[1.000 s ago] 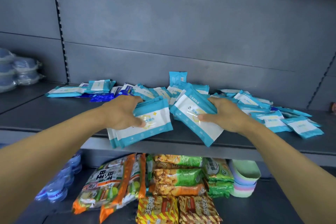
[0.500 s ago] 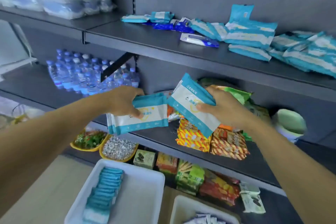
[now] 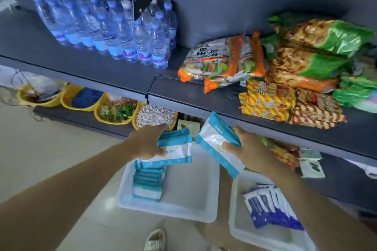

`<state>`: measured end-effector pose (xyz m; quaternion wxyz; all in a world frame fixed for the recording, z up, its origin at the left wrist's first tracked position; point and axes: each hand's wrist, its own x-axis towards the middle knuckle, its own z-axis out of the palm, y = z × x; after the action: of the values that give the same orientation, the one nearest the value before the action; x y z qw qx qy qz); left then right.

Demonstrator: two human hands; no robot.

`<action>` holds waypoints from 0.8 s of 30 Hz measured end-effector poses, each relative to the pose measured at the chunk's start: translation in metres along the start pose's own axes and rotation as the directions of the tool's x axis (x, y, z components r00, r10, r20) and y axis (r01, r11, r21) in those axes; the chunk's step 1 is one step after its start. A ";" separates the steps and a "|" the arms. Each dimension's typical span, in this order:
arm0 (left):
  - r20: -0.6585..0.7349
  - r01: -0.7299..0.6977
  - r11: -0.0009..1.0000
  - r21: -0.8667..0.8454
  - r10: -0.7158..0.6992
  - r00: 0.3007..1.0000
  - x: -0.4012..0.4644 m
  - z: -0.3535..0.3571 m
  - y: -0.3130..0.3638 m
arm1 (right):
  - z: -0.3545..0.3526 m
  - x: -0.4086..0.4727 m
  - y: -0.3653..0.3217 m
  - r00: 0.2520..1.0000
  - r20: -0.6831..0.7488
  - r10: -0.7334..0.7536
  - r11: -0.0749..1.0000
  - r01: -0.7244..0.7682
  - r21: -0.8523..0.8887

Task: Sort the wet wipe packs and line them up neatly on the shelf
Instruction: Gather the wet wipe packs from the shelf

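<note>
The left hand (image 3: 145, 142) grips a small stack of teal-and-white wet wipe packs (image 3: 173, 150), its fingers (image 3: 158, 128) curled over the far edge of the stack and the thumb pressed on the top face. The right hand (image 3: 247, 150) grips another teal-and-white pack (image 3: 216, 142), held tilted with one corner pointing down; its thumb lies on the pack's face and its fingers wrap behind. The two bundles are just beside each other, not touching.

Both hang above a white tray (image 3: 183, 195) on the floor, where a row of teal packs (image 3: 148, 182) stands on edge along the tray's left side. To the right, a second white tray (image 3: 263, 236) holds a row of dark-blue-and-white packs (image 3: 271, 208).

Farther off, a grey shelf (image 3: 102, 71) carries water bottles (image 3: 114, 26) on the left and snack bags (image 3: 275, 67) on the right. Beneath it, yellow bowls (image 3: 114, 111) sit on a lower shelf.
</note>
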<state>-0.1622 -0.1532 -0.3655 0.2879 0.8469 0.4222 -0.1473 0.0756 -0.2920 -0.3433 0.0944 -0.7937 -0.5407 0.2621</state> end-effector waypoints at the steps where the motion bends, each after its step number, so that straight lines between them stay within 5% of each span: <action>1: 0.033 -0.005 1.000 -0.001 0.005 0.999 0.010 0.014 -0.011 | 0.018 0.005 0.003 1.000 -0.006 0.031 1.000 -0.031 0.000; 7: 0.167 -0.042 0.998 0.052 0.033 0.985 0.075 0.098 -0.056 | 0.122 0.030 0.034 0.978 0.027 0.207 0.978 -0.206 -0.021; 17: 0.100 -0.016 0.999 0.050 0.011 0.995 0.208 0.208 -0.077 | 0.239 0.089 0.100 0.957 -0.091 0.274 0.960 -0.278 -0.035; 24: 0.034 -0.102 0.988 0.115 0.098 0.995 0.266 0.276 -0.093 | 0.295 0.105 0.133 0.948 -0.034 0.315 0.949 -0.315 0.009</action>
<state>-0.0784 -0.1098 -0.7485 0.2510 0.8802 0.3658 -0.1690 0.0599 -0.2887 -0.6836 0.0619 -0.8742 -0.4049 0.2609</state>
